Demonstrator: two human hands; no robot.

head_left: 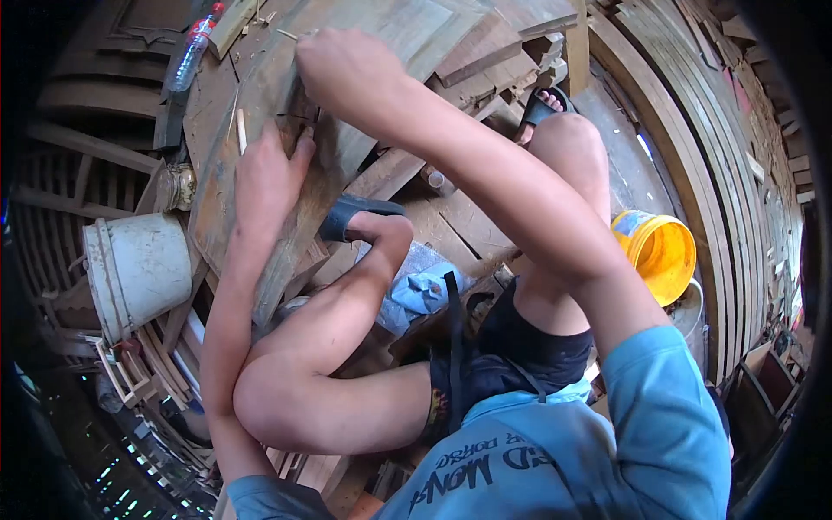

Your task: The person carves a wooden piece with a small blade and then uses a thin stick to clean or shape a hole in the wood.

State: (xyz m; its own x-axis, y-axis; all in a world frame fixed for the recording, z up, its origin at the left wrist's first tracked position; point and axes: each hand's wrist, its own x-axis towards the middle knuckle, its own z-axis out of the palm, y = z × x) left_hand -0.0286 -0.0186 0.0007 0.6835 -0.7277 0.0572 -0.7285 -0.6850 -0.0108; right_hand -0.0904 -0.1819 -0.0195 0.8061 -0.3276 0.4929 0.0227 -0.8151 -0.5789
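Note:
My right hand is closed in a fist over a large weathered wooden board. A thin pale stick end pokes out beside its fingers; the rest of what it grips is hidden. Lower and to the left, my left hand rests at the board, fingers curled and thumb toward a small dark brown piece. Beside its knuckles a short pale rod sticks up. What the left fingers hold is covered by the hand itself.
A plastic bottle lies at upper left, above a glass jar and a white bucket. Wood offcuts are piled beyond the board. A yellow bucket stands right of my knee; a blue plastic bag lies between my legs.

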